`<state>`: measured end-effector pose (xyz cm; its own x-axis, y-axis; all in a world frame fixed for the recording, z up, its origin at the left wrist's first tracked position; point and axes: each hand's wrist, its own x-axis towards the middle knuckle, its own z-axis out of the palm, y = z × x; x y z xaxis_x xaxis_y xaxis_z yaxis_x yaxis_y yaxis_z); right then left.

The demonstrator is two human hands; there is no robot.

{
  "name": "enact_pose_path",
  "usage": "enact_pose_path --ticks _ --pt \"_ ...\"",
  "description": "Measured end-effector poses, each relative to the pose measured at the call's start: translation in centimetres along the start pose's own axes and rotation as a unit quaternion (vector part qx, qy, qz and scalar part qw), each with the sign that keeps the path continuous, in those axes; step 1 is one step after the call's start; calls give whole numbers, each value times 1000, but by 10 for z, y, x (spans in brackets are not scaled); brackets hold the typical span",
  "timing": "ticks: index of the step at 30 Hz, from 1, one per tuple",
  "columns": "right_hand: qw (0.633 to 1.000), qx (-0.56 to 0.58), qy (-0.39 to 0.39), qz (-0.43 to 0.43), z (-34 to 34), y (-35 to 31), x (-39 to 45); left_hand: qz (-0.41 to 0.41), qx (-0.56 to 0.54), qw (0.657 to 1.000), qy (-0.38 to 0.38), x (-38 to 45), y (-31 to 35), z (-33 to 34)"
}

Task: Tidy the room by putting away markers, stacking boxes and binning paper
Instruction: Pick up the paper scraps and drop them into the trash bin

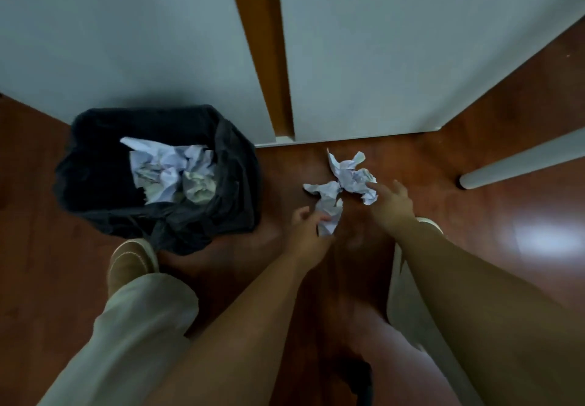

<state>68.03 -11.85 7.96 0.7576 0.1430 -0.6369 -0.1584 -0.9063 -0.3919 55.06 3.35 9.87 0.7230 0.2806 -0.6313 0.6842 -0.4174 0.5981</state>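
On the left stands a bin lined with a soft, black, wrinkly plastic bag. Its open top faces up. Inside it lies a heap of crumpled white paper, all bumpy and full of folds.

Just right of the bin, the left hand curls its fingers around a crumpled paper ball. This lump is long and thin, and it points away from the person, up toward the wall.

Touching its far end, a second crumpled paper lies on the shiny, smooth, red-brown wood floor. It is spiky, with pointed corners sticking out. The right hand reaches for it with spread, straight fingers, and the fingertips touch its near edge without holding it.

On the far right, a round white table leg leans down to the floor.
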Motion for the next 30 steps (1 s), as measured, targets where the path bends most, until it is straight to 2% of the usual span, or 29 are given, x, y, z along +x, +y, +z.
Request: enact_pose_path --ticks 4,6,9,11,18,23,26,30 --pt "994 -91 -34 -44 0 10 31 105 134 984 -52 26 3 30" --pt "992 -104 -37 -60 3 6 39 108 194 972 -83 34 6 34" --pt "994 -90 -56 -39 10 4 56 93 277 947 -137 52 13 40" --pt "993 -95 -65 -25 22 8 62 78 296 942 -136 58 10 42" --pt "997 54 45 -7 49 11 64 64 208 974 -66 47 -14 37" --pt "972 189 138 -18 28 0 25 78 137 988 -3 16 -9 16" --pt "949 244 197 -33 10 -16 -3 152 105 981 56 -17 20 -5" --pt "921 330 202 -49 -11 -53 -39 283 55 935 208 -64 56 -50"
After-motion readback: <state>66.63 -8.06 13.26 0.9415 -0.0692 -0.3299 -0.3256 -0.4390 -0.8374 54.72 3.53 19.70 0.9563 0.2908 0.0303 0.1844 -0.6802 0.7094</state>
